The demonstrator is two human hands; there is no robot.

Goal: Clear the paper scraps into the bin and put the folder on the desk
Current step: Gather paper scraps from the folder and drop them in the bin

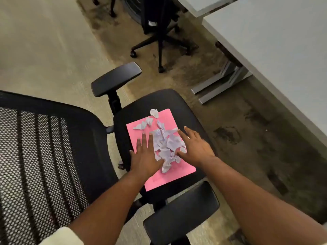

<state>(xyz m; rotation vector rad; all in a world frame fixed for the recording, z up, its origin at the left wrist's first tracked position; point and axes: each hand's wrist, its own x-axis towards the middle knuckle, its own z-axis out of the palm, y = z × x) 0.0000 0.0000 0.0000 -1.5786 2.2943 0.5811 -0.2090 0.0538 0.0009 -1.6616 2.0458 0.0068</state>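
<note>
A pink folder lies flat on the black seat of an office chair. A heap of torn white paper scraps sits on the folder's middle, with a few loose scraps toward its far end. My left hand lies flat on the folder, fingers spread, touching the heap's left side. My right hand is open on the heap's right side, fingers resting on the scraps. Neither hand grips anything. No bin is in view.
The chair's mesh back fills the left, and its armrests flank the seat. A grey desk runs along the right with metal feet on the floor. A second black chair stands farther back.
</note>
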